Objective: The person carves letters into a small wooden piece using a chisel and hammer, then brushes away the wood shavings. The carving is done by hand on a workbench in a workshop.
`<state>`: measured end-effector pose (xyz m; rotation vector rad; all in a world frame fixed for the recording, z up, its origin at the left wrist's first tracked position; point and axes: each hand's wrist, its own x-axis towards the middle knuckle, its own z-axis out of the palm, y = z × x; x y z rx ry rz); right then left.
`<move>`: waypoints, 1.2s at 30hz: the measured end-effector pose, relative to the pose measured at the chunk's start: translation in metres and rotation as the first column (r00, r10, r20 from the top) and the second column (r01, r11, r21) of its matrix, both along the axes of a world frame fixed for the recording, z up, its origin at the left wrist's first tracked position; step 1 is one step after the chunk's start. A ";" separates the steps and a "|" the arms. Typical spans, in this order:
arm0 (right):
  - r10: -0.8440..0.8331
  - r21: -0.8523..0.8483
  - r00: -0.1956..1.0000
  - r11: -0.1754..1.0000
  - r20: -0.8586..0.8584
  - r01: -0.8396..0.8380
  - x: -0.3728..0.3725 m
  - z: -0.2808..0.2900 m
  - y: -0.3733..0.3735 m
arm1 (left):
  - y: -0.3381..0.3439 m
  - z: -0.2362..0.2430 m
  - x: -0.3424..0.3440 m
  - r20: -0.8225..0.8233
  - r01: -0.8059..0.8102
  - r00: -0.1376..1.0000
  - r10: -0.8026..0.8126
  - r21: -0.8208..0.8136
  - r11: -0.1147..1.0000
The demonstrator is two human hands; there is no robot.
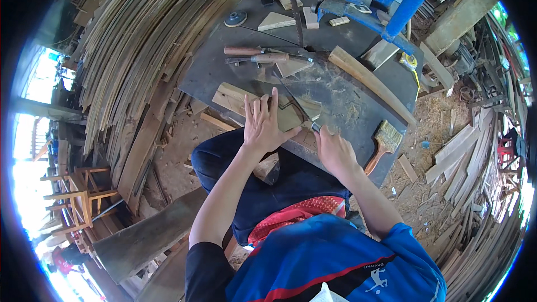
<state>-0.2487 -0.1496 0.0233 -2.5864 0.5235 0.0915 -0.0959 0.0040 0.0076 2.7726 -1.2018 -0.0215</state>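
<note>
Head view: a wooden board (290, 116) lies on the near part of a dark desk (335, 106), by the person's knees, with a dark angular line on its face. The left hand (263, 130) is laid over the board, its fingers straight and pointing away from the body; the index finger stands apart from the others and the thumb reaches out sideways. The right hand (337, 152), at the board's right end, has its fingers clamped on the handle of a thin-bladed tool (303, 109); the blade slants across the board and past its far edge. Whether the blade touches the wood I cannot tell.

Beyond the board lie wooden-handled tools (269, 57) and a small wood offcut (293, 68); farther beyond it are a round disc (235, 19), a pale wedge (276, 21) and a toothed blade (293, 8). To the board's right lie a curved length of wood (372, 85) and, nearer the person, a broad brush (385, 139). A yellow tape measure (408, 61) and a blue metal frame (363, 8) are beyond the board on its right. Long wooden strips (134, 50) are piled left of the board.
</note>
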 end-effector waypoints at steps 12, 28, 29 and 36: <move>0.013 0.100 0.999 0.995 0.047 -0.018 0.000 -0.002 -0.003 | 0.004 0.005 0.008 -0.070 0.098 0.992 -0.107 -0.123 0.988; 0.006 0.086 0.999 0.996 -0.050 -0.001 0.023 0.014 0.008 | 0.015 0.005 0.028 -0.019 0.106 0.994 -0.108 -0.101 0.989; -0.015 0.077 0.999 0.997 -0.044 0.018 0.030 0.010 0.008 | 0.016 0.005 0.029 -0.017 0.115 0.993 -0.117 -0.097 0.989; -0.045 0.016 0.998 0.999 -0.036 0.046 0.033 0.004 0.015 | 0.015 -0.001 0.027 -0.009 -0.027 1.000 0.026 -0.127 0.992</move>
